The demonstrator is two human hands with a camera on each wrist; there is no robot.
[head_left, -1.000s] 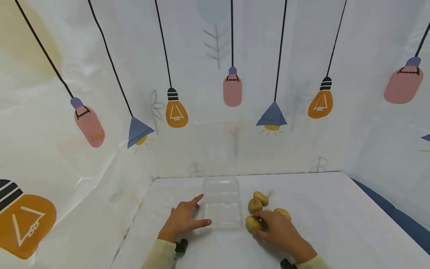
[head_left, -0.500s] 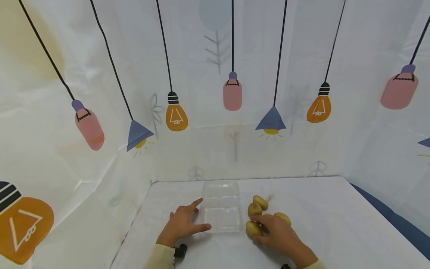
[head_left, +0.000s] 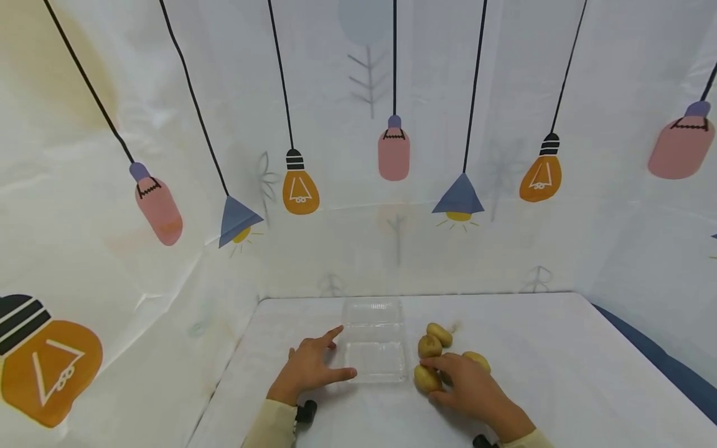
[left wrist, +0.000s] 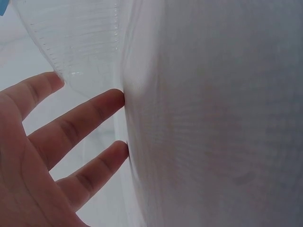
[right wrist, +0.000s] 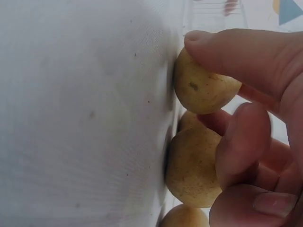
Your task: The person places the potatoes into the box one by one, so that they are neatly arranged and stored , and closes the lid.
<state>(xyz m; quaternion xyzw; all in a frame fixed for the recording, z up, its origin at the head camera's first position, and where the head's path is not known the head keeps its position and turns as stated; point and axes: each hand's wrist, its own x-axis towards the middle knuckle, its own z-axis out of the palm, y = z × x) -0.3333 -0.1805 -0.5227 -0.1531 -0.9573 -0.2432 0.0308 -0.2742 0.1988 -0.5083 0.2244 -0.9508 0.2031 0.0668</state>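
A clear plastic clamshell box lies with its lid folded back on the white table. Spread fingers of my left hand rest by its left side; in the left wrist view a fingertip touches the clear plastic, and two others reach the table surface. To the right of the box, my right hand pinches a potato between thumb and fingers. That potato still sits against the table in the right wrist view. Its curled other fingers are close to another potato.
Behind the right hand lie a round potato and a longer one. Another potato shows just past the knuckles. The table meets a white curtain printed with lamps along its back edge.
The head view shifts slightly. Both hands stay in nearly the same places, the right one on the same potato, and the box has not moved.
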